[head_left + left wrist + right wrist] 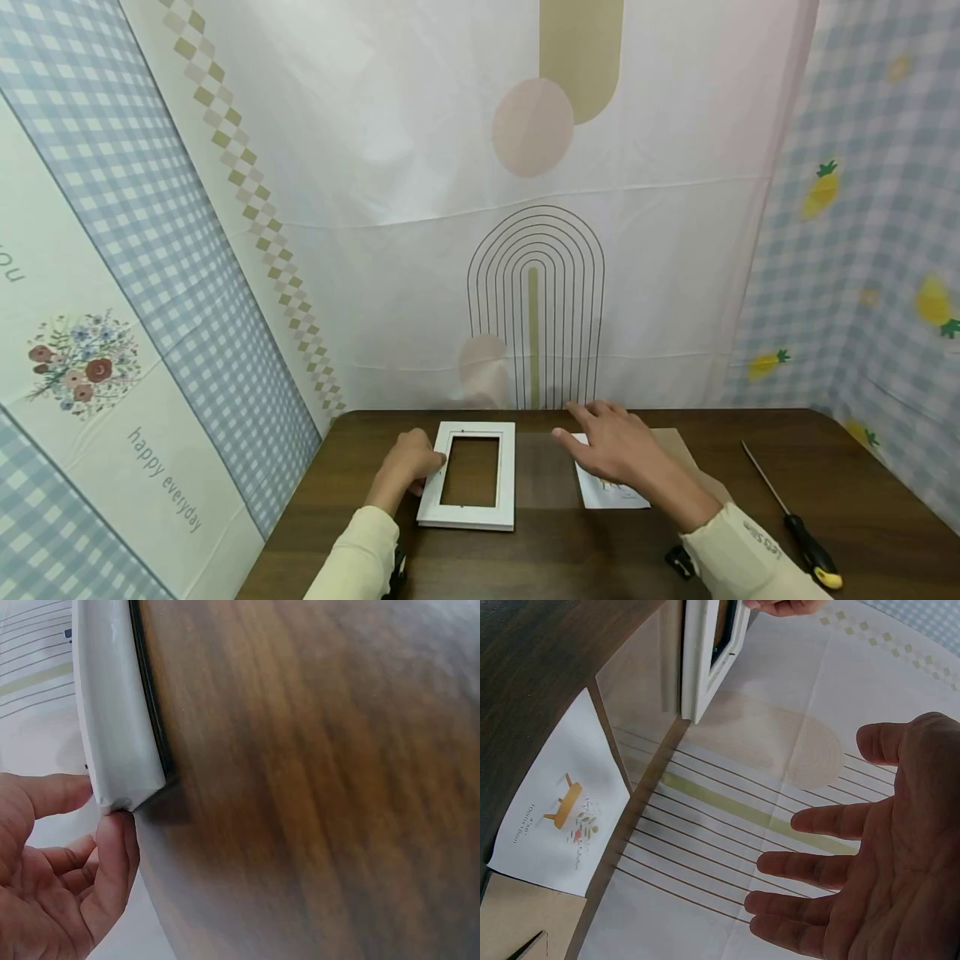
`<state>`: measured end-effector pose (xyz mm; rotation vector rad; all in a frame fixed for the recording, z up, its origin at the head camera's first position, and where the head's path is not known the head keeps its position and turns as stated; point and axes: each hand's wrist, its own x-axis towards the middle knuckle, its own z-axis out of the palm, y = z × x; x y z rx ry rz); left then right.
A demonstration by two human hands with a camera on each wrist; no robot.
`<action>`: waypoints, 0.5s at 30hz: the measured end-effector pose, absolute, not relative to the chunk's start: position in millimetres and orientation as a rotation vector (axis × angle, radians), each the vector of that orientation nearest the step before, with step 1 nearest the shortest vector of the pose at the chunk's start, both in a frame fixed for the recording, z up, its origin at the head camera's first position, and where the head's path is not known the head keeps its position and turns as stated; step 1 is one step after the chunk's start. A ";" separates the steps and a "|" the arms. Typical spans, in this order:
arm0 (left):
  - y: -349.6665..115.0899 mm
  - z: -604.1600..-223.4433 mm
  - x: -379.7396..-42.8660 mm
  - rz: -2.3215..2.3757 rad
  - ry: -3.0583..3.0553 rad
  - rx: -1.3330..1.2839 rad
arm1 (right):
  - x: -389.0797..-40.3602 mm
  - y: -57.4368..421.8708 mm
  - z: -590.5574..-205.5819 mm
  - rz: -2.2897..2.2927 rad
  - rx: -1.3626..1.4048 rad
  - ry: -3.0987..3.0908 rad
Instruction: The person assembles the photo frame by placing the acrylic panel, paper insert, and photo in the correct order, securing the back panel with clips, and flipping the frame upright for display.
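Note:
A white picture frame [506, 477] lies on the wooden table, its opening showing the wood beneath. My left hand [407, 462] pinches its left edge between thumb and fingers; the left wrist view shows the fingertips [112, 834] at the frame's corner. Spread and holding nothing, my right hand [617, 443] hovers above a white printed card [609, 497], partly covering it in the head view. In the right wrist view the card [562, 810] shows a small orange stool and flowers. A clear sheet [634, 686] lies flat between the frame and the card.
A brown backing board [536, 911] with a dark mark lies beside the card, partly behind my right arm in the head view. Farther right is a screwdriver [808, 546] with a black and yellow handle. A patterned cloth [405, 292] hangs behind the table.

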<state>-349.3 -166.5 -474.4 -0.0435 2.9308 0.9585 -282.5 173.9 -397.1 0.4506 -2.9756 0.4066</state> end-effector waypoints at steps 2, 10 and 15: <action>-167.0 -476.0 -350.9 0.971 2.925 -0.047 | -282.5 173.9 -398.5 0.409 0.448 -2.980; -168.8 -490.4 -360.9 0.885 2.987 -0.035 | -283.8 172.3 -403.4 0.429 0.456 -2.981; -162.3 -484.8 -352.9 0.696 3.104 -0.028 | -283.8 172.3 -404.2 0.425 0.457 -2.983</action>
